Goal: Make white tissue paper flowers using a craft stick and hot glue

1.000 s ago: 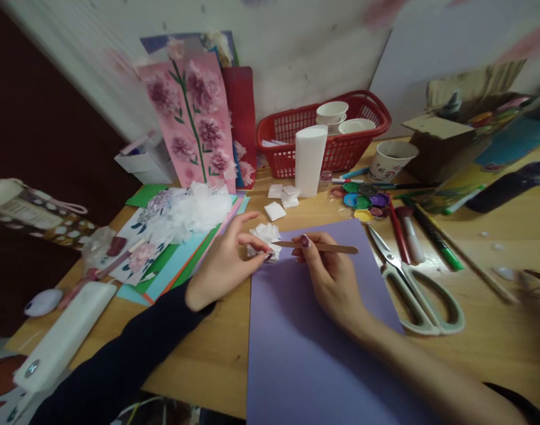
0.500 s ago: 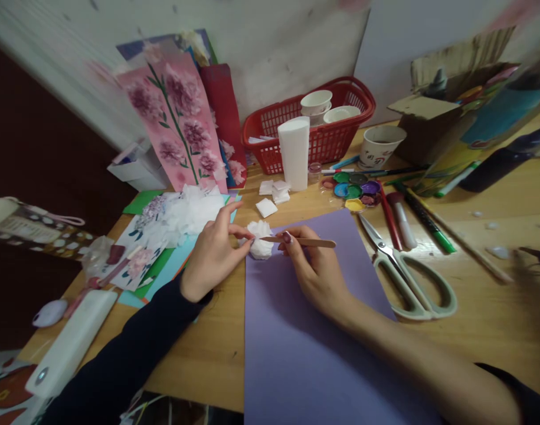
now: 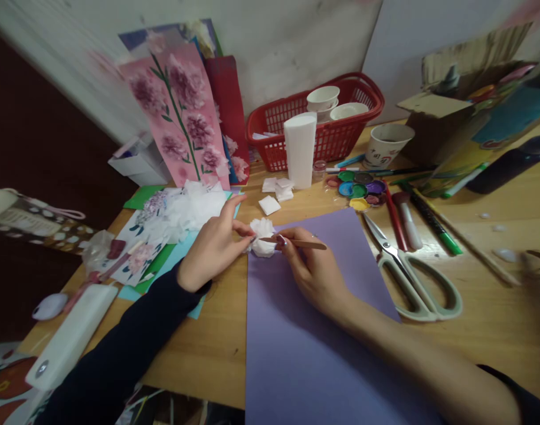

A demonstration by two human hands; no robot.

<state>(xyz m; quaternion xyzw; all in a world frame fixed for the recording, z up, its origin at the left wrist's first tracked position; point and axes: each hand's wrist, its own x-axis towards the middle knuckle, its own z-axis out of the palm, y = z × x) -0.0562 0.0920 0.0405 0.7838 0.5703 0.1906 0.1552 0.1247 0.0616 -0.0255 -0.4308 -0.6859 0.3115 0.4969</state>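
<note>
A ruffled white paper flower (image 3: 262,236) lies at the top left corner of a purple sheet (image 3: 305,354). My right hand (image 3: 316,268) pinches a thin wooden stick (image 3: 311,243), whose tip touches the flower. At the flower's left edge, my left hand (image 3: 219,242) has its thumb and a finger close together on the white paper, while the index finger stretches out above. Folded white squares (image 3: 270,205) lie just beyond the flower. Left of my left hand is a pile of white crumpled tissue (image 3: 185,206).
Scissors (image 3: 411,277) lie right of the sheet, near brushes, a green marker (image 3: 451,243) and a paint palette (image 3: 358,190). Behind stand a white roll (image 3: 300,153), a red basket (image 3: 274,154), a paper cup (image 3: 387,147) and a pink flower picture (image 3: 159,141).
The view has shifted slightly. The stick in my right hand has moved a little left and tilts more across the flower. My left hand stays at the flower's edge.
</note>
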